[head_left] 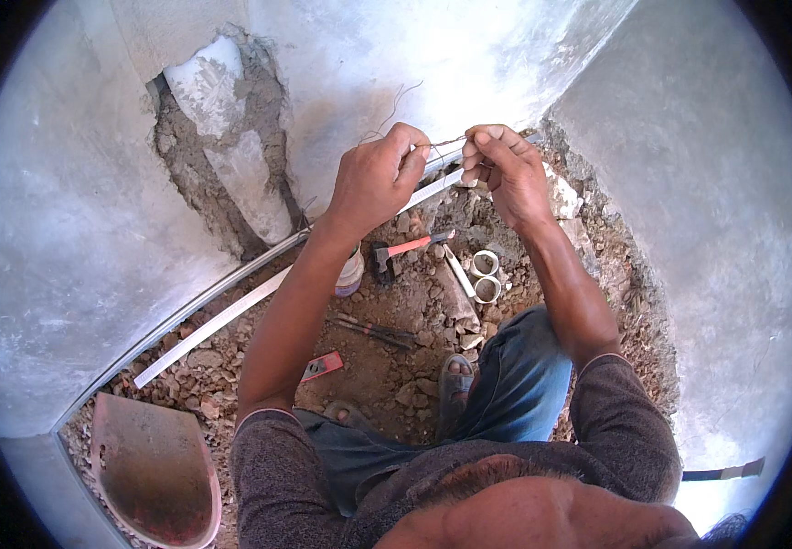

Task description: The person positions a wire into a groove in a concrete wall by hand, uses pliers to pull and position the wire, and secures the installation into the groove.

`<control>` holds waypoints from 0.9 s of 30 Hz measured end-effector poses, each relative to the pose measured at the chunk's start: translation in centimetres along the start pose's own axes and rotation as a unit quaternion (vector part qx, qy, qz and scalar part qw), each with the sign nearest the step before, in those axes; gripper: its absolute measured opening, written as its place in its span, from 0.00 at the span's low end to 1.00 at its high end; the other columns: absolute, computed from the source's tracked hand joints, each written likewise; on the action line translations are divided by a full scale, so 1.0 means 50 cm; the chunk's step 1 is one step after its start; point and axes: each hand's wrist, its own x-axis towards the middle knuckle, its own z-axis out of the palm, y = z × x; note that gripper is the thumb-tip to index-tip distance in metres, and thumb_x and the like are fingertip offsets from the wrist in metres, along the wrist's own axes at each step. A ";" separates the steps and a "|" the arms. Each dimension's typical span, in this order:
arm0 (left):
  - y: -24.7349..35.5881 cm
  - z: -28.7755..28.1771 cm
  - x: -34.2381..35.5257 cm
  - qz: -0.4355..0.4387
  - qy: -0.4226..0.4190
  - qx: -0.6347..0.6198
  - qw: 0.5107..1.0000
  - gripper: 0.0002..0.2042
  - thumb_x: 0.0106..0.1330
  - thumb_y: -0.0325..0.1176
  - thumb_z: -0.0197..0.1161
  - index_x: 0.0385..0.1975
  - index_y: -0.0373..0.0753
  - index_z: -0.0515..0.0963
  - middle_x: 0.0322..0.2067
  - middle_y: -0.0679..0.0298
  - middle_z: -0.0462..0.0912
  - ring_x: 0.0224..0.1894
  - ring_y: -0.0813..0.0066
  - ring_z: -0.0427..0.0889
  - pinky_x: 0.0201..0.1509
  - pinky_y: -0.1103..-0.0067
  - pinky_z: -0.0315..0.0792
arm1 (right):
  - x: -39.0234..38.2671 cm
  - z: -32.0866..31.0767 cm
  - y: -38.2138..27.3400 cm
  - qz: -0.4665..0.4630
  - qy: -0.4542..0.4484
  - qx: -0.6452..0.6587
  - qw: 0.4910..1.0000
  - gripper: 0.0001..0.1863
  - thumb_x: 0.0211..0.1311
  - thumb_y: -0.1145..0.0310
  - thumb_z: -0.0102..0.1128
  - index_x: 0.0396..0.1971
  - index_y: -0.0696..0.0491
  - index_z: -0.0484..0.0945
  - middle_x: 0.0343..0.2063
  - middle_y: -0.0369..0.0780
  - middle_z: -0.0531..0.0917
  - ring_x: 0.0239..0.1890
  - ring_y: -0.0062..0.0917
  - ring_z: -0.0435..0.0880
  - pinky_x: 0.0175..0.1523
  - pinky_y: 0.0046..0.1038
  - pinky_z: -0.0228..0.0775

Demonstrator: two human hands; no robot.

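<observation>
Above that red-handled hammer [407, 246], the left hand [375, 176], curled closed, and right hand [517, 177], pinched together, grip thin wire [447, 143].

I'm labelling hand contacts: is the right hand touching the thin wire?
Touching. The head view shows the thin wire running into the pinch of the right hand.

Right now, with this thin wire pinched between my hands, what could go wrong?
The wire has a loose end curling up past your left hand, so it might scratch you if it springs. The rubble around your feet looks uneven and could make you stumble. Your right sandal is open at the front, so a knock there might hurt.
</observation>
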 end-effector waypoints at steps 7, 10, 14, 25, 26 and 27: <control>0.006 -0.001 0.003 -0.025 0.013 -0.038 0.999 0.04 0.62 0.30 0.57 0.33 0.37 0.72 0.14 0.62 0.73 0.17 0.72 0.72 0.22 0.75 0.64 | -0.003 0.006 0.010 -0.007 -0.011 0.072 0.997 0.10 0.57 0.78 0.55 0.39 0.57 0.77 0.33 0.37 0.81 0.32 0.20 0.78 0.35 0.24 0.77; 0.008 -0.003 0.003 -0.041 0.009 -0.050 0.998 0.04 0.63 0.29 0.57 0.34 0.36 0.73 0.15 0.65 0.71 0.18 0.77 0.68 0.23 0.78 0.62 | 0.003 -0.003 0.018 -0.022 -0.033 0.096 0.995 0.11 0.57 0.79 0.55 0.40 0.56 0.77 0.33 0.37 0.81 0.33 0.20 0.79 0.35 0.23 0.77; 0.002 0.001 0.002 -0.030 0.019 -0.064 0.997 0.04 0.62 0.30 0.57 0.34 0.38 0.72 0.13 0.60 0.72 0.15 0.67 0.73 0.21 0.74 0.64 | 0.002 0.000 0.013 -0.036 -0.032 0.066 0.997 0.09 0.57 0.76 0.59 0.38 0.56 0.78 0.33 0.37 0.81 0.33 0.20 0.79 0.34 0.24 0.77; 0.004 0.009 0.001 0.014 0.027 -0.045 0.999 0.05 0.61 0.30 0.58 0.34 0.38 0.73 0.15 0.61 0.73 0.16 0.68 0.73 0.22 0.74 0.64 | -0.003 -0.002 0.013 -0.066 -0.044 0.122 0.989 0.07 0.58 0.72 0.60 0.36 0.57 0.79 0.30 0.39 0.81 0.33 0.22 0.79 0.33 0.24 0.76; 0.004 0.009 0.001 0.022 0.033 -0.039 0.998 0.05 0.61 0.30 0.58 0.34 0.38 0.74 0.15 0.61 0.73 0.16 0.68 0.73 0.22 0.74 0.64 | -0.004 -0.002 0.009 -0.065 -0.048 0.128 0.989 0.07 0.58 0.72 0.60 0.36 0.57 0.79 0.30 0.39 0.81 0.33 0.22 0.79 0.32 0.24 0.76; 0.004 0.008 0.000 0.017 0.032 -0.043 0.998 0.04 0.61 0.30 0.58 0.34 0.38 0.74 0.15 0.61 0.73 0.16 0.69 0.73 0.22 0.74 0.64 | -0.005 -0.001 0.007 -0.063 -0.052 0.134 0.988 0.07 0.59 0.72 0.59 0.36 0.57 0.79 0.30 0.40 0.81 0.33 0.22 0.79 0.32 0.25 0.76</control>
